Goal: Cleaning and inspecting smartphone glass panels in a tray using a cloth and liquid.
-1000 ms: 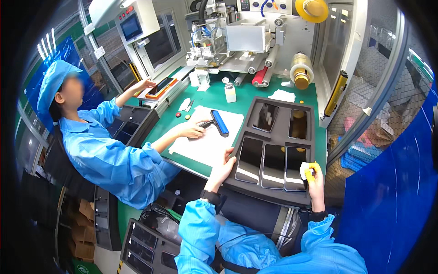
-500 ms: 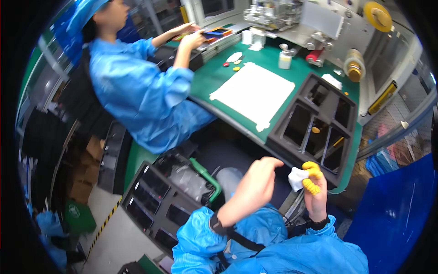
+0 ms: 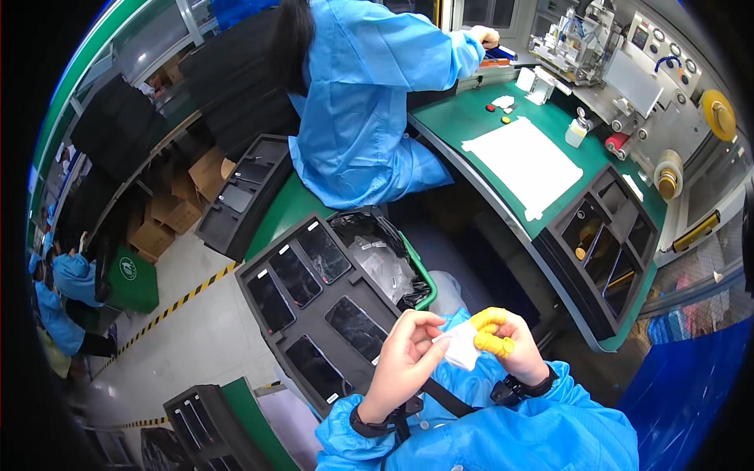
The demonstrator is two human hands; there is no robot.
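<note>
My left hand (image 3: pixel 408 357) and my right hand (image 3: pixel 506 345) meet over my lap, both pinching a small white wipe (image 3: pixel 459 345). The right hand's fingertips wear yellow finger cots. Both sleeves are blue, and each wrist has a dark strap. Just left of my hands lies a dark foam tray (image 3: pixel 275 263) holding several black phones (image 3: pixel 357 326), screens up.
A person in a blue coat (image 3: pixel 361 102) sits at the green bench (image 3: pixel 471 122), which carries a white mat (image 3: pixel 522 165) and a black compartment tray (image 3: pixel 601 251). A green-rimmed bin (image 3: pixel 424 279) with plastic bags stands by my knee. More trays and cardboard boxes (image 3: pixel 169 208) sit on the floor at left.
My view has swung left and down, away from the bench toward the floor trays. My two hands have come together in my lap on the white wipe.
</note>
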